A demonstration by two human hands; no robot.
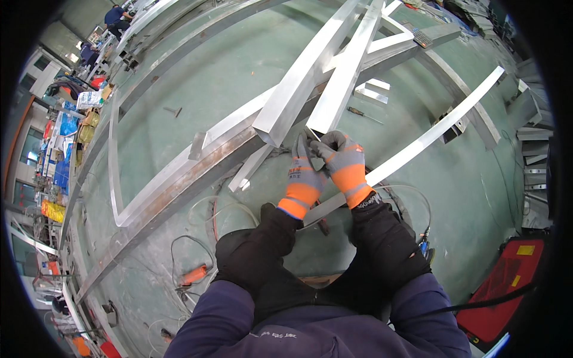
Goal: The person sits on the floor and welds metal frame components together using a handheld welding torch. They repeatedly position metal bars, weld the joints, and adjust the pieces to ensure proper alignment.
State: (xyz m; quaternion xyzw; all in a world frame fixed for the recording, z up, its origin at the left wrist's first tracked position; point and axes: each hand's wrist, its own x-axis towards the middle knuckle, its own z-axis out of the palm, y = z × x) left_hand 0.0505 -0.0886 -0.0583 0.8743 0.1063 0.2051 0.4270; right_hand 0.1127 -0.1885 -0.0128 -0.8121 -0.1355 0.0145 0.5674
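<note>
Both my hands wear grey and orange work gloves and meet at the open end of a square aluminium tube [345, 83]. My left hand [303, 176] has its fingers closed and pointing up at the tube's lower edge. From the right, my right hand [343, 161] comes in with its fingers curled close beside the left ones. A thin edge shows between the fingertips, too small and covered to name. Just left of the hands, a second, wider square tube [295, 86] ends with its open mouth toward me. Both tubes lie across a long brownish steel beam [209, 146].
A screwdriver [364, 115] and short metal pieces [371, 93] lie right of the tubes. A curved pale strip [436, 134] runs to the right. An orange power tool [194, 274] with cables lies lower left, a red case [504, 286] lower right. Two people [117, 19] are far off.
</note>
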